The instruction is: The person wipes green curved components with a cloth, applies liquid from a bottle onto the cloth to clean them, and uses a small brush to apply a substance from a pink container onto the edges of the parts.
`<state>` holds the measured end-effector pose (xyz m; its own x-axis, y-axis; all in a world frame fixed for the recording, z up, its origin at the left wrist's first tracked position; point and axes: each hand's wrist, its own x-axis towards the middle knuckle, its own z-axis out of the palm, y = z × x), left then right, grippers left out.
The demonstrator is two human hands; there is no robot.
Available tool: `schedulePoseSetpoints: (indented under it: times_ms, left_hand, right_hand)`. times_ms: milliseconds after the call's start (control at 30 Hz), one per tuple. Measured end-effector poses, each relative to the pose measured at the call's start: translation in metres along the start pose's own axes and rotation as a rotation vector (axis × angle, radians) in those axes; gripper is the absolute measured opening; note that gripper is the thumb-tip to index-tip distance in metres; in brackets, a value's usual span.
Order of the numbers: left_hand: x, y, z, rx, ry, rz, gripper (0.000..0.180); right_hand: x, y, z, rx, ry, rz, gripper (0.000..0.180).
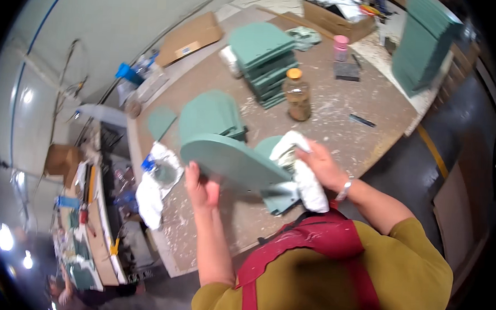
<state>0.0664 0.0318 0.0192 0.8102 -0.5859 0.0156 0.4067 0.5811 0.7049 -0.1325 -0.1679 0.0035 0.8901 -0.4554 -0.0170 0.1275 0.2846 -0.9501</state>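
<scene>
A green painted panel [231, 158] with a rounded end is held tilted above the table in front of me. My left hand [204, 191] grips its left edge, thumb on the near face. In my right hand [325, 166] is a bunched white cloth [309, 180], pressed against the panel's right end. Beneath and beside that end another green piece [282, 197] shows in part. Just beyond the held panel lies a low stack of rounded green panels [208, 115], and a taller stack of green panels [262, 43] stands farther back.
A glass bottle [298, 99] with an orange cap stands right of the tall stack on the worktable [366, 144]. Near it are a pink bottle [340, 47], a dark block [346, 71] and a black tool [362, 120]. A crumpled white bag [151, 197] lies left of my left hand.
</scene>
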Motion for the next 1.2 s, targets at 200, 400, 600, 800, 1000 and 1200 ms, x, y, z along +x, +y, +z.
schedulePoseSetpoints:
  times_ms: [200,400,600,800,1000,1200]
  left_hand:
    - [0.037,0.006,-0.034,-0.329,-0.141,-0.167,0.03]
    - [0.04,-0.026,-0.054,-0.559,-0.446,-0.361,0.046]
    - [0.006,-0.025,0.012,-0.153,0.003,-0.164,0.043]
    - [0.024,-0.021,-0.039,-0.196,0.104,-0.188,0.037]
    - [0.042,0.009,-0.071,-0.643,-0.295,-0.426,0.034]
    - [0.027,0.008,-0.049,-0.317,0.025,-0.352,0.033]
  right_hand:
    - [0.006,-0.055,0.002,-0.112,0.097,-0.292,0.031]
    - [0.041,-0.1,0.059,-0.566,-0.201,-0.814,0.035]
    - [0.063,-0.074,0.072,-0.78,-0.414,-0.976,0.042]
    - [0.013,-0.031,0.041,-0.906,-0.521,-0.851,0.031]
    - [-0.01,-0.051,0.007,-0.674,-0.644,-0.345,0.033]
    - [0.031,-0.079,0.014,-0.462,-0.149,-0.49,0.026]
